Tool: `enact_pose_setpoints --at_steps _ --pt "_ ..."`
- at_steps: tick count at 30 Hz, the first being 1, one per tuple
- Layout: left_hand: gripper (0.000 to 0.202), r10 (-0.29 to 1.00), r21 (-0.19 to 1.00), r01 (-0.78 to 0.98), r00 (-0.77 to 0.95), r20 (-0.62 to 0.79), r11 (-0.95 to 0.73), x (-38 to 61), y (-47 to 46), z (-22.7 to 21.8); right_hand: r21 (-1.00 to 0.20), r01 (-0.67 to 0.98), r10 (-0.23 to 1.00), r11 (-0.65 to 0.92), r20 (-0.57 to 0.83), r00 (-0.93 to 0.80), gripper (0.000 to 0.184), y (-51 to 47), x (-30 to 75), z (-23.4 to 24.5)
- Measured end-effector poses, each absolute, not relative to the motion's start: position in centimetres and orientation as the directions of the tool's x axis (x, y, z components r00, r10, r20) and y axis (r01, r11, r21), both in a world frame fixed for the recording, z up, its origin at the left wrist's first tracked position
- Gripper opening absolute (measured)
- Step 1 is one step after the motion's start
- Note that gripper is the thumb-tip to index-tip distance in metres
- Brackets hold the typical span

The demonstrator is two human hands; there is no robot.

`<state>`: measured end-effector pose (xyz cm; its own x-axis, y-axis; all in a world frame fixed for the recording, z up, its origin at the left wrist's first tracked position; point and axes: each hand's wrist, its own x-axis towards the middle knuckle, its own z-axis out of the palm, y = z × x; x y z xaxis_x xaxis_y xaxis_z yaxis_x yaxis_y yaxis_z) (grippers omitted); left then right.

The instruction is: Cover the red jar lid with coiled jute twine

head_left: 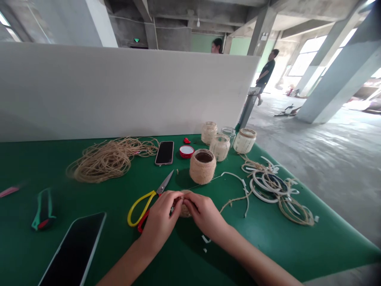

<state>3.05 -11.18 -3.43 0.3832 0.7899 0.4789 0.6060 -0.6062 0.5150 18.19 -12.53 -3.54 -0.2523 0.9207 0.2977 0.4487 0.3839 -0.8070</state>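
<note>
Your left hand [159,220] and right hand [205,212] are both clenched around a small twine-wrapped object [185,210], mostly hidden by your fingers, over the green desk [238,238]. Yellow-and-red scissors [139,201] sit right by your left hand, and a twine-wrapped jar [202,167] stands just beyond your hands.

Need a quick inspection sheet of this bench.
surface: green tabletop
job's things: twine bundle between the hands; twine-wrapped jar behind it; loose twine coil; scissors by left hand
clutter: two phones, red lid, white plastic strips, three jars
grippers: left hand and right hand, bare, both gripping the bundle
cables: nothing seen
surroundings: white partition, standing person, concrete floor, pillars
</note>
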Motion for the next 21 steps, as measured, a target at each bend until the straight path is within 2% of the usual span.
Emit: enact_pose_setpoints --at_steps 4,7,9,13,17,21 --pt "0.016 0.672 0.287 0.658 0.456 0.584 -0.696 3.0 -11.3 -3.8 -0.693 0.579 0.903 0.429 0.333 -0.271 0.016 -12.9 18.1 -3.8" --pt "0.020 0.622 0.135 0.686 0.535 0.572 -0.715 3.0 -11.5 -3.6 -0.703 0.576 0.909 0.416 0.300 -0.290 0.018 -13.0 18.2 -3.6" --pt "0.021 0.605 0.091 0.681 0.571 0.555 -0.726 3.0 -11.6 -3.4 -0.746 0.535 0.916 0.396 0.278 -0.289 0.018 -13.0 18.3 -3.3" --pt "0.024 0.605 0.127 0.654 0.586 0.539 -0.746 3.2 -11.8 -3.3 -0.847 0.426 0.938 0.318 0.217 -0.270 0.017 -12.9 18.5 -2.7" --pt "0.038 0.607 0.171 0.623 0.601 0.520 -0.764 3.2 -11.6 -3.8 -0.908 0.322 0.943 0.269 0.180 -0.280 0.018 -12.9 18.7 -2.4" --pt "0.037 0.705 0.366 0.613 0.517 0.485 -0.701 3.1 -11.1 -3.8 -0.943 0.228 0.947 0.244 0.181 -0.266 0.023 -12.7 18.7 -2.5"
